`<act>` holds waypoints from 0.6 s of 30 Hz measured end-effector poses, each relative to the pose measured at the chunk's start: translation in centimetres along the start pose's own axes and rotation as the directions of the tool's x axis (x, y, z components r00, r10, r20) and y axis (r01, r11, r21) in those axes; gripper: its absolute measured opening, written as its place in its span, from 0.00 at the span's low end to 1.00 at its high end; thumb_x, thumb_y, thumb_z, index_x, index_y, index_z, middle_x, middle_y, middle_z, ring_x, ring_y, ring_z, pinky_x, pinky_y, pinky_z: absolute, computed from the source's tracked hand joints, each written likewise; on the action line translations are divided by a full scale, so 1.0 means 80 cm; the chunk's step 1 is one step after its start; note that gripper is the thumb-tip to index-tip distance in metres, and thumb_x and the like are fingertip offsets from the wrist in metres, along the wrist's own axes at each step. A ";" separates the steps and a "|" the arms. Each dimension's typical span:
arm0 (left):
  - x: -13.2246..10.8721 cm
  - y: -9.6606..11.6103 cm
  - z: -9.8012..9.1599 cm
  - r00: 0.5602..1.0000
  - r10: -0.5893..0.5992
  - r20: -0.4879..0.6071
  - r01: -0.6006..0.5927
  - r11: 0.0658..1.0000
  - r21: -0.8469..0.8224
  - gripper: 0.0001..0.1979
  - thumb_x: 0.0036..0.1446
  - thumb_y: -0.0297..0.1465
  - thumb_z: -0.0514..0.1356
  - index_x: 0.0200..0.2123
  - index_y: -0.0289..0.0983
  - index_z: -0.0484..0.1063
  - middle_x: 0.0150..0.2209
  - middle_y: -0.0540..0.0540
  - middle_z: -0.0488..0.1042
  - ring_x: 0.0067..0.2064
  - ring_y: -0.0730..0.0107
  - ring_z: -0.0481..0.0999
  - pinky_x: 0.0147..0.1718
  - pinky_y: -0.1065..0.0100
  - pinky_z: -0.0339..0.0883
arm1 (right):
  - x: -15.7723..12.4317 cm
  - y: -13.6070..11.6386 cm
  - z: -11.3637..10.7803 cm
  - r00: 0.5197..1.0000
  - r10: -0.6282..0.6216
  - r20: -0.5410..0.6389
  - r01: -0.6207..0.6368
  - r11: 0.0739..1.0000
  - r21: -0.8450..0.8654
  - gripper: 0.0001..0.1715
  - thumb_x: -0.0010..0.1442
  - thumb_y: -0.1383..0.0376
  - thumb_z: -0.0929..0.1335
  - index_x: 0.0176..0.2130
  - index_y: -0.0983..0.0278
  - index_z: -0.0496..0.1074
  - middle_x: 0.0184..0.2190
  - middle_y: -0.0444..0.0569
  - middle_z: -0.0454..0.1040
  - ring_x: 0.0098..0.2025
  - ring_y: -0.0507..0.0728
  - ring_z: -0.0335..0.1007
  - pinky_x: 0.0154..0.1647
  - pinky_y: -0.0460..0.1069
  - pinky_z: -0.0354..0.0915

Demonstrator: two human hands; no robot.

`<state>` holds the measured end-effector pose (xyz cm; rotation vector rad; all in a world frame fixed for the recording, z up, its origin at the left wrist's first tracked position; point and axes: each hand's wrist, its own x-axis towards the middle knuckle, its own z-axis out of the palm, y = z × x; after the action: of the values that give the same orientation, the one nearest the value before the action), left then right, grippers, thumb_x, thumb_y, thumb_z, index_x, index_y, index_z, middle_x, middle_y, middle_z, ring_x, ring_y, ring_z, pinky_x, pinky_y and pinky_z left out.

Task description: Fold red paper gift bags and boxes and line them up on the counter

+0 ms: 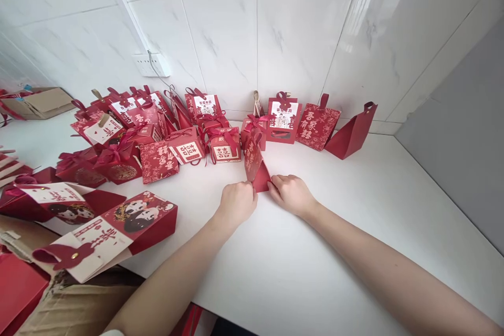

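Observation:
Both my hands grip the lower end of a red paper gift box (260, 176), a wedge shape with a ribbon loop at its top, which stands on the white table. My left hand (238, 200) is closed at its near left corner, the knuckles hiding the fingertips. At the near right corner my right hand (292, 194) pinches the edge between thumb and fingers. Just behind stand a small bow-tied red box (252, 125) and an upright box with a printed card (282, 119). Two more wedge-shaped boxes, one patterned (317, 126) and one plain-sided (352, 132), stand to the right.
Several red gift boxes (188, 146) crowd the table's back and left. A larger printed box (145, 212) stands at left, above an open cardboard carton (79, 310). A tiled wall (299, 26) with a power socket (151, 64) closes off the back; a grey panel (457, 115) bounds the right.

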<state>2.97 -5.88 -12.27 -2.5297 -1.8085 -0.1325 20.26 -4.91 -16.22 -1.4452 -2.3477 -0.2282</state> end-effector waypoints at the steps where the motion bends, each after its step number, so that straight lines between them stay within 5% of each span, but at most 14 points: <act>1: -0.001 0.002 0.003 1.000 -0.016 0.008 0.016 1.000 -0.022 0.15 0.60 0.33 0.49 0.32 0.33 0.73 0.26 0.39 0.74 0.30 0.59 0.76 0.30 0.64 0.63 | -0.001 0.000 0.000 1.000 0.014 0.009 -0.014 1.000 -0.006 0.17 0.65 0.63 0.57 0.29 0.64 0.67 0.24 0.47 0.73 0.24 0.54 0.66 0.29 0.49 0.50; 11: 0.004 0.007 0.022 0.998 -0.054 -0.029 0.047 0.980 -0.196 0.13 0.54 0.35 0.54 0.26 0.34 0.75 0.23 0.40 0.73 0.31 0.58 0.75 0.33 0.63 0.64 | -0.008 -0.009 0.008 0.995 0.092 0.042 -0.090 0.995 -0.052 0.15 0.63 0.62 0.59 0.31 0.65 0.69 0.25 0.49 0.75 0.22 0.55 0.68 0.23 0.50 0.45; 18: 0.009 -0.030 -0.014 0.989 0.147 -0.010 -0.145 0.960 -0.241 0.10 0.54 0.39 0.56 0.28 0.40 0.71 0.24 0.48 0.73 0.27 0.64 0.72 0.28 0.67 0.58 | -0.011 0.001 -0.012 0.986 0.157 -0.064 -0.152 0.985 0.077 0.25 0.64 0.53 0.58 0.22 0.63 0.66 0.20 0.45 0.72 0.21 0.51 0.64 0.24 0.47 0.45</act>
<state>0.90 -4.48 -11.18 -2.8200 -1.6931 -0.3588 20.88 -5.95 -15.68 -1.5493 -2.1536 -0.1484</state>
